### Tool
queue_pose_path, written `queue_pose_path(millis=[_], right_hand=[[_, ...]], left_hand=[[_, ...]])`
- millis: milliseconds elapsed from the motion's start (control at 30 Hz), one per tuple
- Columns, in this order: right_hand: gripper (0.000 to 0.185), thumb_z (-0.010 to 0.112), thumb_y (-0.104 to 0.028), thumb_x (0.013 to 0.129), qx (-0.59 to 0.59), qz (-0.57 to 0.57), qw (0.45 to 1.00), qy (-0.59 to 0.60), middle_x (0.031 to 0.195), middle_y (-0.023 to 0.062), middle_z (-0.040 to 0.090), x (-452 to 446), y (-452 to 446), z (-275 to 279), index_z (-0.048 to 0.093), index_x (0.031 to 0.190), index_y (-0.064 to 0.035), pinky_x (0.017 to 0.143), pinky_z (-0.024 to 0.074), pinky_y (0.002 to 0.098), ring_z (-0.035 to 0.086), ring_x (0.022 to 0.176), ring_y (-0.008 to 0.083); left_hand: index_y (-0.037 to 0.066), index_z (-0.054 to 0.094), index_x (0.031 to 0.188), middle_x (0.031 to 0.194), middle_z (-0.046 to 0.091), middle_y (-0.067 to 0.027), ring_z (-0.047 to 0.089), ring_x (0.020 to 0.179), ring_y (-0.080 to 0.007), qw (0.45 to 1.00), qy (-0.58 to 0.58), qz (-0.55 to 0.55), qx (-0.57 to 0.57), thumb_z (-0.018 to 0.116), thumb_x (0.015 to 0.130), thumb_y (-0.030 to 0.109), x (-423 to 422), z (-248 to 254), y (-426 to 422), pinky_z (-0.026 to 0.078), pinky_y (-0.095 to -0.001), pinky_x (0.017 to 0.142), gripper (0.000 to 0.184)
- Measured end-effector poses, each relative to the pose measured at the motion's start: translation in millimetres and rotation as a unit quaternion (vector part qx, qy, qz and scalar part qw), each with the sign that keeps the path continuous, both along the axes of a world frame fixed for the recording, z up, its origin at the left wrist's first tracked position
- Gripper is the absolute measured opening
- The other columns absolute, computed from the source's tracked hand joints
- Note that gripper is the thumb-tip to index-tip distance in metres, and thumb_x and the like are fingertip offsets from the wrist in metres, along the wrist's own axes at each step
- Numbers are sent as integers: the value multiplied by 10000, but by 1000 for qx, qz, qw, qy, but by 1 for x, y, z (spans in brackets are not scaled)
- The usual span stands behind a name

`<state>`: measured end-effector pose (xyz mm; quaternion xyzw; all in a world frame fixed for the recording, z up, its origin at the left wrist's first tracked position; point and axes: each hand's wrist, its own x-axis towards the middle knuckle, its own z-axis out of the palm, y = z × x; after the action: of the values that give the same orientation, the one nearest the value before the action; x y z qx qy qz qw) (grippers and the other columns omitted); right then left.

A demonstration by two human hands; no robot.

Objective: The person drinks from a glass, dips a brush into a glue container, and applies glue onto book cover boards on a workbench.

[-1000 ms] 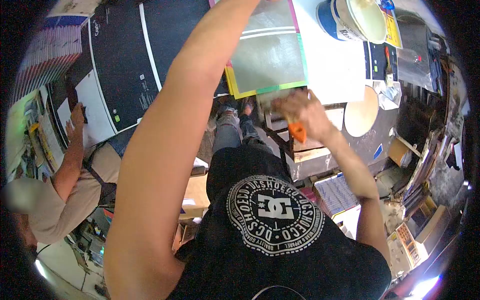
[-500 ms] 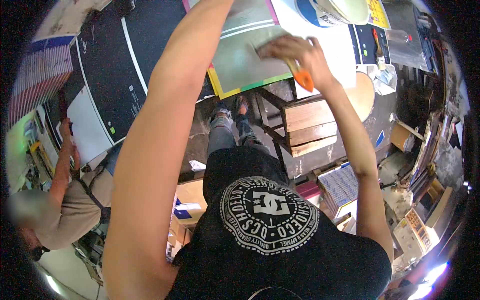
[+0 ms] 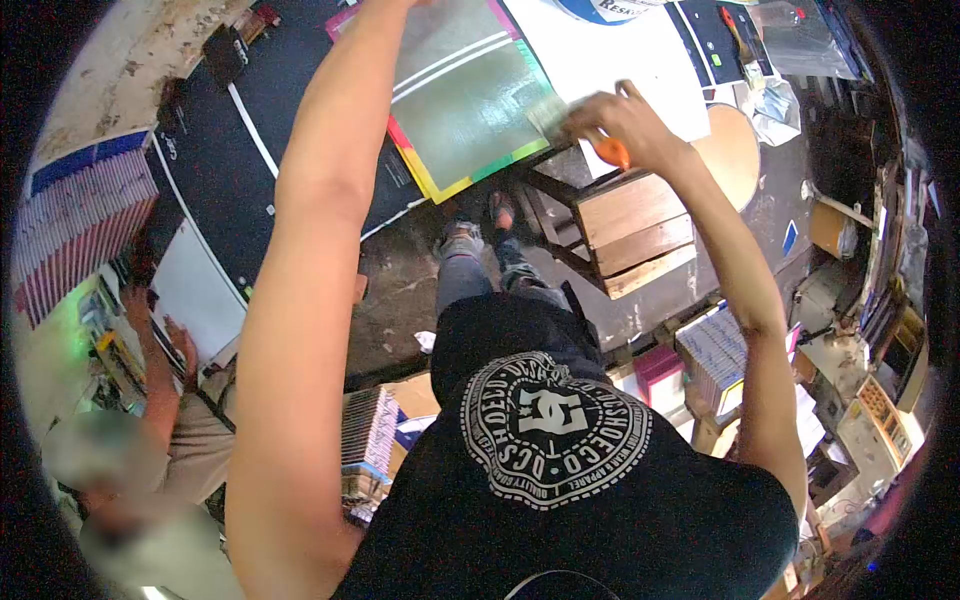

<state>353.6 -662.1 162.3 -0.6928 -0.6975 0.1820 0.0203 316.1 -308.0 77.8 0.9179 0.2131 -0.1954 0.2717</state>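
Note:
My right hand (image 3: 630, 128) is closed around a paintbrush with an orange handle (image 3: 612, 152). Its pale bristles (image 3: 547, 116) are at the right edge of a grey-green panel (image 3: 475, 112), whose surface looks wet and shiny. Pink, red, yellow and green tape (image 3: 440, 193) borders the panel, and two white stripes cross it. My left arm (image 3: 335, 160) stretches up over the panel's left side; the hand itself is cut off by the top edge of the view.
A white sheet (image 3: 610, 60) lies right of the panel, with a labelled bucket (image 3: 605, 8) on it. A wooden stool (image 3: 640, 225) stands below. Another brush (image 3: 738, 35) lies at the upper right. A co-worker (image 3: 190, 440) is at the left, by a white board (image 3: 200, 290).
My right hand has brought the brush from over the panel's middle to its right edge. The view has shifted, and another person's head now shows at lower left.

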Motion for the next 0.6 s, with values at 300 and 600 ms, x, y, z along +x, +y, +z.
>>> queue_pose_path(millis=[300, 600], right_hand=[[331, 702, -234, 876, 138, -457, 824, 306, 965, 100, 712, 14, -84, 55, 695, 1066, 37, 743, 513, 282, 639, 848, 119], [441, 727, -415, 787, 249, -401, 836, 281, 767, 183, 682, -76, 182, -56, 654, 879, 10, 666, 534, 393, 680, 718, 304]], left_hand=[[66, 516, 1224, 1177, 523, -156, 504, 1129, -359, 924, -268, 205, 180, 746, 741, 435, -202, 35, -81, 412, -555, 908, 650], [-32, 474, 1258, 1271, 467, -174, 447, 1207, -332, 975, -36, 154, 155, 774, 594, 564, -231, 39, -148, 329, -570, 965, 942]])
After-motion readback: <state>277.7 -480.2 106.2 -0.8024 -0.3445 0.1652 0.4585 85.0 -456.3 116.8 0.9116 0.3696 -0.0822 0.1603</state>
